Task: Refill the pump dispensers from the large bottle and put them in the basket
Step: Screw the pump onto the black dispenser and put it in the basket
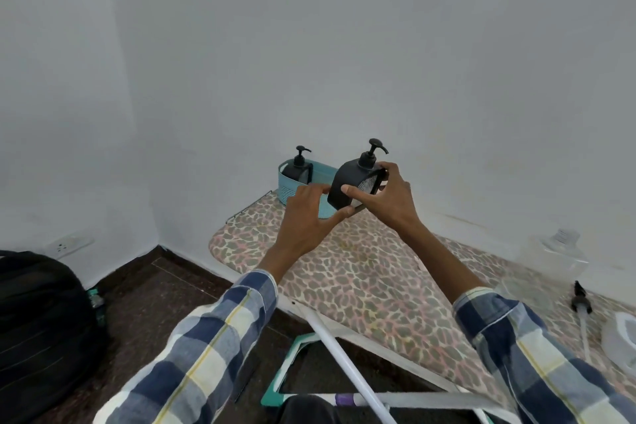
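A black pump dispenser (347,182) is held tilted in the air just in front of the teal basket (292,190). My right hand (385,200) grips its side and base, thumb across the dark front. My left hand (306,213) supports it from below with the thumb under its base, the fingers stretched toward the basket. A second black pump dispenser (298,169) stands upright inside the basket. The large clear bottle (557,260) stands on the board at the far right.
The leopard-print ironing board (361,279) carries everything and runs from the wall corner toward the lower right. A loose black pump with its tube (581,306) and a white container (623,337) lie at the right edge. A black backpack (38,327) sits on the floor at left.
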Tool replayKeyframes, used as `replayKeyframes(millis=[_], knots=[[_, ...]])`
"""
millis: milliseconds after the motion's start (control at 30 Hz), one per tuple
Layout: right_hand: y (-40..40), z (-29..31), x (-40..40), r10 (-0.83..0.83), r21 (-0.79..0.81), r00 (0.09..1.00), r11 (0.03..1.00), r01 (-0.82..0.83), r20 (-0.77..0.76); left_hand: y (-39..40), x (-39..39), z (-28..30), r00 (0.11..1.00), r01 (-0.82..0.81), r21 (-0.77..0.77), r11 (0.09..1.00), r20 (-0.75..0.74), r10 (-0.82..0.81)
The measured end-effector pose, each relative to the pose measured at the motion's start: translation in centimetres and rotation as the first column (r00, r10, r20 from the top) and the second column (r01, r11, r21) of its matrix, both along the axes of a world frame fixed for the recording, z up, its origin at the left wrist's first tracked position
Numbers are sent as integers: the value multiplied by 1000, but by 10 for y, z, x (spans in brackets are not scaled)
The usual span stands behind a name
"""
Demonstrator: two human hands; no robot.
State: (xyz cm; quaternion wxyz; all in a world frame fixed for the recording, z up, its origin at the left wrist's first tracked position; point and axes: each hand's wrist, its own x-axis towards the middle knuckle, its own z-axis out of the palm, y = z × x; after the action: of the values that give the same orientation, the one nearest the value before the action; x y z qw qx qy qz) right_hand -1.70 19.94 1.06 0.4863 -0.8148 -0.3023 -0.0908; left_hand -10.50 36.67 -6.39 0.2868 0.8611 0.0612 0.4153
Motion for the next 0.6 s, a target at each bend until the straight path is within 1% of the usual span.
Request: replayKeyframes(millis=[100, 233, 300, 367, 500, 600], knots=[[23, 12, 12, 26, -1, 1000, 1000, -26, 12, 27, 13, -2, 998, -53, 32, 998, -44, 55], [49, 27, 38, 40, 55, 998, 998, -37, -42, 60, 33, -10, 989, -122, -25, 992, -84, 119], [62, 30, 54, 53, 51, 995, 997, -49, -81, 75, 44, -17, 981, -180, -61, 982, -90, 175], [74, 30, 66, 65, 21, 992, 998, -63, -106, 87, 55, -25, 977, -203, -105, 973, -80, 196], [95, 22, 83, 75, -67, 987, 994, -85, -145, 103, 76, -40, 983, -182, -252, 950, -61, 172], [109, 11, 97, 86, -149, 985, 983, -108, -149, 104, 86, -58, 994, -112, -320, 941, -28, 109]])
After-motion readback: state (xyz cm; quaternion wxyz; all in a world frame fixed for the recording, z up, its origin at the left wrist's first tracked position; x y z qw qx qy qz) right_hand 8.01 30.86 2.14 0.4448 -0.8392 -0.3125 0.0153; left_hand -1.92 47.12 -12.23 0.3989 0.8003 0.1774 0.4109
